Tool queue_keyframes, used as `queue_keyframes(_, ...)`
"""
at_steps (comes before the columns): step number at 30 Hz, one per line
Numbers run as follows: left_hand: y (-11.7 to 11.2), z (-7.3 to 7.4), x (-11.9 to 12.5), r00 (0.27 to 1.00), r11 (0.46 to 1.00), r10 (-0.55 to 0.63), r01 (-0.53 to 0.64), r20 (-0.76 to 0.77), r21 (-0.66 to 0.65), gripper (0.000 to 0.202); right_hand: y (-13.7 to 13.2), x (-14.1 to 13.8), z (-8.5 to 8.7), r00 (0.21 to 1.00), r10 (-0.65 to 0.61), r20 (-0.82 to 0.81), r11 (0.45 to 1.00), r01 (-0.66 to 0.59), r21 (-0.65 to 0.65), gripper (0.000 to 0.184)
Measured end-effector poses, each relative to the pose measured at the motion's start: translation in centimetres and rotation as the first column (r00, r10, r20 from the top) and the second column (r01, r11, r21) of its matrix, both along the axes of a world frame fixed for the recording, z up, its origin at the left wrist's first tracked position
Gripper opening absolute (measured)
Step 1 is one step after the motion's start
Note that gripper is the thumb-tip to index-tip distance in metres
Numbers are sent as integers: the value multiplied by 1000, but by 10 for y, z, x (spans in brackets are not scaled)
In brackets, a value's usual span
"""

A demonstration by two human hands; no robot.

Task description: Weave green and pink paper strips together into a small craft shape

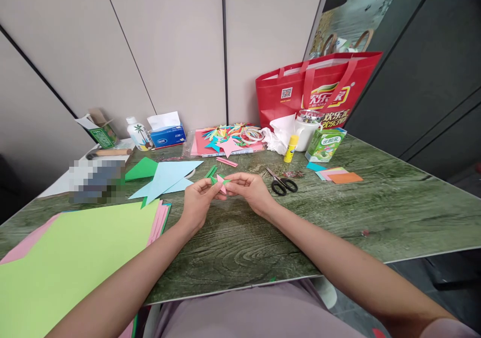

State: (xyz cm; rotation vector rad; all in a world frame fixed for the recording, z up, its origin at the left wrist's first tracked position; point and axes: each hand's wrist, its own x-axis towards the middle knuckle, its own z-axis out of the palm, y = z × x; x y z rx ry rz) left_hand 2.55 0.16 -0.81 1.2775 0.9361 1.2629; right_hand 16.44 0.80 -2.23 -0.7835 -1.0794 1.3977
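Between my two hands, just above the table, is a small folded paper piece [222, 184] in pink and green. My left hand [198, 201] pinches its left side with thumb and fingers. On the other side my right hand [248, 192] grips it the same way, and the fingertips cover part of the folds. Just behind my left fingers lies a folded green paper strip [211, 172], with pink paper strips [227, 162] farther back. Black-handled scissors [281, 184] rest to the right of my right hand.
Large coloured sheets [86, 248] and blue paper pieces [165, 178] lie at the left. Behind are a pile of paper stars [229, 146], a tissue box [168, 136], a yellow glue stick [290, 148], a green carton [325, 145], a white mug [305, 133] and a red bag [280, 105].
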Motion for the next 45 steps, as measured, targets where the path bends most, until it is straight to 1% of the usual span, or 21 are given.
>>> queue_keyframes(7, 0, 0, -1, 1000, 1000, 8, -7, -29, 23, 16, -2, -1, 1, 1000, -28, -2, 1000, 28, -12, 21)
queue_keyframes(18, 0, 0, -2, 991, 995, 47, -35, -127, 91, 18, -5, -2, 5, 993, -106, 42, 994, 107, -26, 20)
queue_keyframes(20, 0, 1, -1, 992, 996, 36, -27, -118, 81, 17, -5, -2, 5, 995, -89, 33, 995, 91, -39, 21)
queue_keyframes(23, 1, 1, -2, 995, 998, 31, -25, -91, 62, 18, -4, -1, 5, 1000, -8, 14, 997, 9, -71, 25)
queue_keyframes(25, 2, 1, -2, 995, 997, 33, -27, -95, 66, 18, -3, 0, 5, 1000, 15, 22, 997, -13, -70, 26)
queue_keyframes(27, 1, 1, -2, 993, 997, 32, -24, -115, 76, 18, -3, -1, 5, 999, -10, 49, 999, 12, -46, 24)
queue_keyframes(32, -1, 0, 0, 985, 995, 47, -31, -167, 99, 15, -5, -6, 1, 979, -149, 139, 988, 144, 46, 18)
queue_keyframes(35, 0, -1, -1, 984, 995, 40, -23, -171, 102, 15, -6, -7, 0, 973, -161, 163, 987, 154, 53, 16)
queue_keyframes(38, 1, -1, -1, 990, 998, 1, 9, -144, 68, 18, -4, -6, 2, 980, -134, 146, 991, 131, 30, 17)
queue_keyframes(41, 0, 2, -2, 987, 995, -86, 92, -134, 39, 23, -2, -3, 4, 981, -145, 126, 989, 144, 18, 18)
queue_keyframes(45, 0, 9, -2, 981, 982, -187, 188, -47, 2, 24, 2, 0, 5, 973, -174, 155, 983, 162, 90, 17)
